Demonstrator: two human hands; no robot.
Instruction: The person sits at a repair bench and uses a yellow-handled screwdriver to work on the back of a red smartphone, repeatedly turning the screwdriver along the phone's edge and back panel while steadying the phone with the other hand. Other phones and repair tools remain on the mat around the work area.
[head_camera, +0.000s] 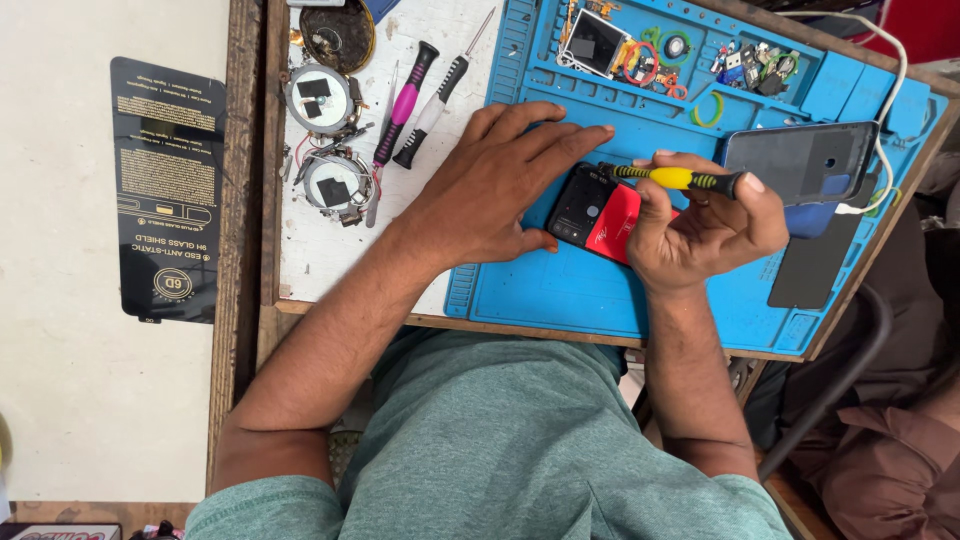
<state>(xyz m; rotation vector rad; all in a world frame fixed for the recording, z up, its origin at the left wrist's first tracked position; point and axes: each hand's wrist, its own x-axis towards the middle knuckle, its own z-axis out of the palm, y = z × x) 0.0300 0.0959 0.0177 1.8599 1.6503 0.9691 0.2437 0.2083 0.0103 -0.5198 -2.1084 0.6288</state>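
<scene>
Head view: left hand (500, 185) spread flat, pressing on a red-and-black phone (597, 212) lying on the blue work mat (560, 290). Right hand (705, 225) pinching a yellow-handled screwdriver (672, 178), tip at the phone's top edge. Far left, off the bench: flat black rectangular package (165, 190) with gold lettering and a round gold emblem.
</scene>
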